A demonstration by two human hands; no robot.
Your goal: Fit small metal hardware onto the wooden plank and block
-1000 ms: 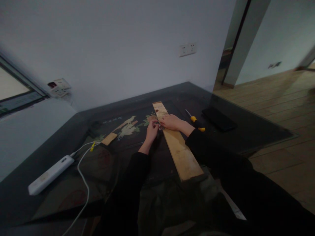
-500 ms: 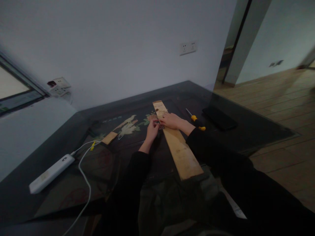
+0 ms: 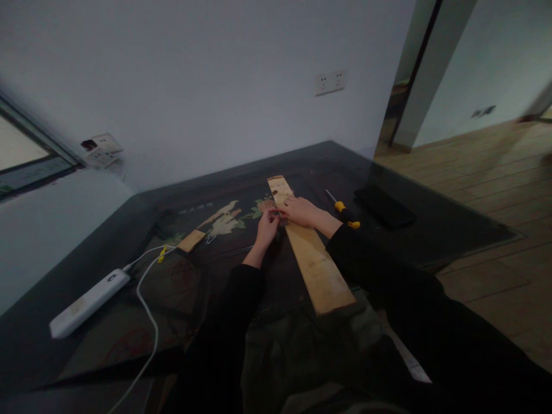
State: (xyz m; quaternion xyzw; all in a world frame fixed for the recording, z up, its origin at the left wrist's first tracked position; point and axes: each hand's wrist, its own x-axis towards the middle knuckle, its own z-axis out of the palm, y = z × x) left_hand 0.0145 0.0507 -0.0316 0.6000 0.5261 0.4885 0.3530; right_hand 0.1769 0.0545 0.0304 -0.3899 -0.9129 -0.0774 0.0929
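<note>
Long pale wooden plank (image 3: 319,270): under right hand (image 3: 301,211), grip unclear
Left hand (image 3: 267,226): at plank's left edge, cannot tell whether pinching

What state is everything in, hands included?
Long board: lying on the table
Left hand: pinched at the long board's edge
Right hand: resting on the long board
Screwdriver: lying loose
White device: lying, cable attached
Small board: lying untouched
Black object: lying flat
Socket straight ahead: nothing plugged in
</note>
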